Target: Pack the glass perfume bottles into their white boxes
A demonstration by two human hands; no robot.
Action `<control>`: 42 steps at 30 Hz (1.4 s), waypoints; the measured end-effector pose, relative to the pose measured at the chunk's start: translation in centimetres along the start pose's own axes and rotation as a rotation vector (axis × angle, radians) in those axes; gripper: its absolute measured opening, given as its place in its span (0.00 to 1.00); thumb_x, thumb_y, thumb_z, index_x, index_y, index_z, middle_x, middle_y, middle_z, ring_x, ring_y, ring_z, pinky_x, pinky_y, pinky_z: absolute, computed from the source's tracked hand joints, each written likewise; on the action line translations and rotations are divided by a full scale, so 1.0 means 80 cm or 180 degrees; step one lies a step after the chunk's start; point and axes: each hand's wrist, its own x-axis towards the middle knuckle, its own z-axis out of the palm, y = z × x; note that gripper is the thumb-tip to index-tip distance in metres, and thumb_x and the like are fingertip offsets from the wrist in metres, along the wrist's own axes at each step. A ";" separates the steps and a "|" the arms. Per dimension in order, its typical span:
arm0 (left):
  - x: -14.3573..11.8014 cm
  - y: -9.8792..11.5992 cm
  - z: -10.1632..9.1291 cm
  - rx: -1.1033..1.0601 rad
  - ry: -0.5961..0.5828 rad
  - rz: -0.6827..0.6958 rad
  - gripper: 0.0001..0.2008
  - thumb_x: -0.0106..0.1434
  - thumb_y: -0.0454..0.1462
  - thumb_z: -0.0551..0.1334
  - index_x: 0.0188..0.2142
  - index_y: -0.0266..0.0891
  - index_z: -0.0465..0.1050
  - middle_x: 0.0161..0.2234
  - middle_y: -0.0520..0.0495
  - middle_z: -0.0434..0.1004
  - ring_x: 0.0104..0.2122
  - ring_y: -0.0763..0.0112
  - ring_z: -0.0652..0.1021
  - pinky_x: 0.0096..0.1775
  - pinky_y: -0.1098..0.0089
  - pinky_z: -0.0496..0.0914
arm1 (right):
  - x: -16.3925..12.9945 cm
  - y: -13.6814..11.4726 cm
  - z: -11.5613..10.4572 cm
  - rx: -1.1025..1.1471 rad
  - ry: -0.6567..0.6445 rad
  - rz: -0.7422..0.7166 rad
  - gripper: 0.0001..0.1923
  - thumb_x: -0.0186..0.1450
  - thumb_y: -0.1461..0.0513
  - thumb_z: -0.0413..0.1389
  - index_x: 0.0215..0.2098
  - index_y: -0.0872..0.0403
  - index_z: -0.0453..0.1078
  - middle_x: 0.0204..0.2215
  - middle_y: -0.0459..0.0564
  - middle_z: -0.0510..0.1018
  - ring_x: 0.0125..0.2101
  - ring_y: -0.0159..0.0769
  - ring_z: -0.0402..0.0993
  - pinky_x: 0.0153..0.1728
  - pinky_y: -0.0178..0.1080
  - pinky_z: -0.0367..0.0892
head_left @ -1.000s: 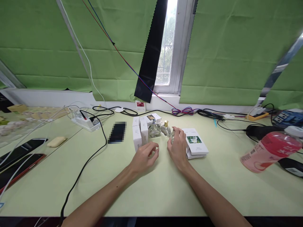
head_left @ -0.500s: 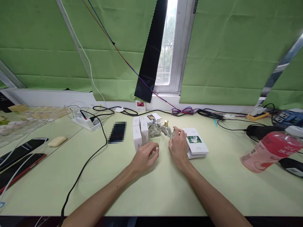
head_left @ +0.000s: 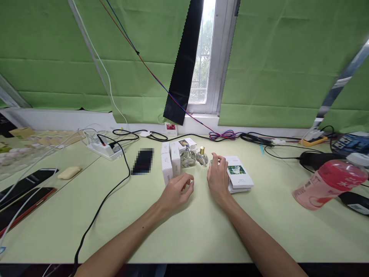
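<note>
My left hand [head_left: 177,191] rests on the table just in front of some white boxes. Its fingers are loosely curled, with a gap between thumb and forefinger and nothing visible between them. Beside the upright white boxes [head_left: 171,163] stand a round clear perfume bottle [head_left: 188,158] and a smaller gold-capped perfume bottle [head_left: 202,157]. My right hand [head_left: 218,177] bends over a further glass perfume bottle [head_left: 211,162], mostly hidden under the fingers. Right against that hand lies a stack of flat white boxes, the top box [head_left: 239,173] showing a white flower picture.
A pink drink bottle [head_left: 327,184] stands at the right, by black objects. Left are a power strip [head_left: 105,148], a black cable [head_left: 108,196], phones [head_left: 25,207] and a cream case [head_left: 69,172]. A pixelated dark object [head_left: 142,161] lies left of the boxes.
My right hand has shifted very slightly right, away from the gold-capped bottle, which shows more fully. My left hand and the boxes have stayed put.
</note>
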 end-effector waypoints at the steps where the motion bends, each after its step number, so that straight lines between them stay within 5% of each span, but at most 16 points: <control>1: 0.000 0.000 0.000 -0.0004 -0.0008 -0.0008 0.05 0.70 0.33 0.55 0.37 0.40 0.68 0.27 0.53 0.69 0.24 0.75 0.70 0.28 0.73 0.65 | 0.000 0.001 0.001 0.0008 0.0035 -0.0020 0.27 0.65 0.72 0.47 0.61 0.55 0.62 0.50 0.62 0.68 0.46 0.51 0.66 0.38 0.46 0.70; 21: 0.000 0.000 0.002 0.0001 -0.0084 -0.0073 0.04 0.70 0.34 0.55 0.38 0.40 0.68 0.28 0.54 0.69 0.24 0.76 0.68 0.29 0.73 0.64 | 0.004 0.006 0.006 0.0414 -0.0204 -0.0110 0.25 0.71 0.68 0.46 0.66 0.55 0.56 0.51 0.62 0.69 0.47 0.48 0.72 0.45 0.48 0.73; 42: 0.000 0.002 0.001 0.0008 -0.0129 -0.0101 0.04 0.70 0.34 0.55 0.38 0.40 0.68 0.28 0.53 0.70 0.24 0.76 0.68 0.29 0.72 0.63 | 0.000 0.002 0.005 0.1193 -0.0571 -0.0195 0.41 0.66 0.70 0.47 0.75 0.50 0.40 0.56 0.60 0.71 0.56 0.50 0.70 0.56 0.55 0.69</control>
